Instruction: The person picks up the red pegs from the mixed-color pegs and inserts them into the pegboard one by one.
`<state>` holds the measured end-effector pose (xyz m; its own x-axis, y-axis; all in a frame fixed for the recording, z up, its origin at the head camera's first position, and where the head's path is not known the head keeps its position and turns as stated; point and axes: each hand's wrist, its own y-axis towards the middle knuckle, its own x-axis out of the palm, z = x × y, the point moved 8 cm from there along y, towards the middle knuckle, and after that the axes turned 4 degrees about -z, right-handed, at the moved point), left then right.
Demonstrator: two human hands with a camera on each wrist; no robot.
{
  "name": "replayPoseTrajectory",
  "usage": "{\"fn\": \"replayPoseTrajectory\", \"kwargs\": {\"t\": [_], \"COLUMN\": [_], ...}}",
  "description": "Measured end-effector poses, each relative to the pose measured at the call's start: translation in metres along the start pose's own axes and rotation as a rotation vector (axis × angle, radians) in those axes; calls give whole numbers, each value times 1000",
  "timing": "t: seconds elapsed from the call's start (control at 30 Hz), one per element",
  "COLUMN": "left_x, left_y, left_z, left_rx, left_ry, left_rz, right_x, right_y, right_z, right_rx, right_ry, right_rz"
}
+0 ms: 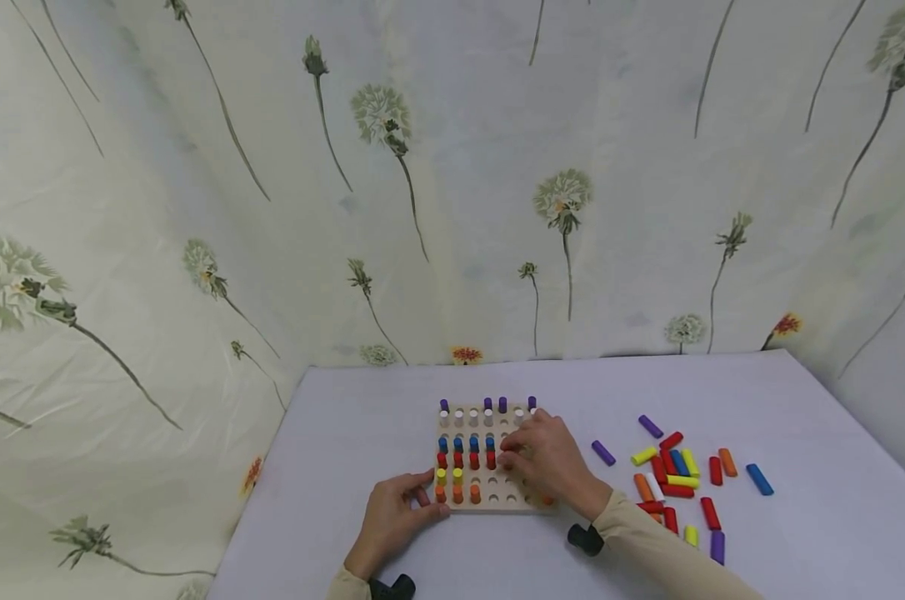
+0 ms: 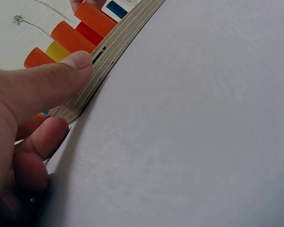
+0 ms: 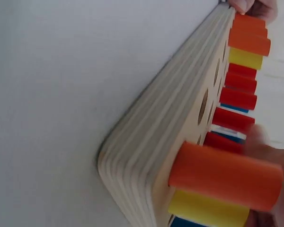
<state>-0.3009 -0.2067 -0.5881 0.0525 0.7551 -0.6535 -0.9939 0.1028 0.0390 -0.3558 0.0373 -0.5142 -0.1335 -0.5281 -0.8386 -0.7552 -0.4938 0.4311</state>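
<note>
A wooden pegboard [image 1: 497, 511] stands on the white table with coloured pegs upright in rows: purple, white, blue, red, yellow and orange. My left hand [image 1: 396, 512] grips its near left corner, the thumb [image 2: 78, 61] on the front edge and fingers round the side. Over the board's right half, my right hand [image 1: 546, 454] pinches a red peg [image 3: 222, 142] at the right end of the red row. That hand covers part of the right columns in the head view. An orange peg [image 3: 227, 175] and a yellow peg [image 3: 208, 208] stand at the near right corner.
Loose pegs in several colours lie scattered right of the board, among them a purple peg [image 1: 603, 452] and a blue peg [image 1: 760, 479]. Black wrist cameras [image 1: 585, 540] sit on both wrists. Behind the table hangs a dandelion-print cloth [image 1: 467, 208].
</note>
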Motion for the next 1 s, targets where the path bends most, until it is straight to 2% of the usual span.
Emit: {"fn": "replayPoseTrajectory", "kwargs": {"t": [0.53, 0.63, 1.0], "left_x": [0, 0, 1], "left_y": [1, 1, 2], "left_z": [0, -1, -1], "left_rx": [0, -18, -18], "left_ry": [1, 2, 3], "left_rz": [4, 0, -3], "right_x": [4, 4, 6], "right_y": [-3, -3, 0], "right_z": [-5, -6, -6], "right_rx": [-57, -65, 9], "right_ry": [-5, -3, 48], "right_rz": [53, 57, -37]}}
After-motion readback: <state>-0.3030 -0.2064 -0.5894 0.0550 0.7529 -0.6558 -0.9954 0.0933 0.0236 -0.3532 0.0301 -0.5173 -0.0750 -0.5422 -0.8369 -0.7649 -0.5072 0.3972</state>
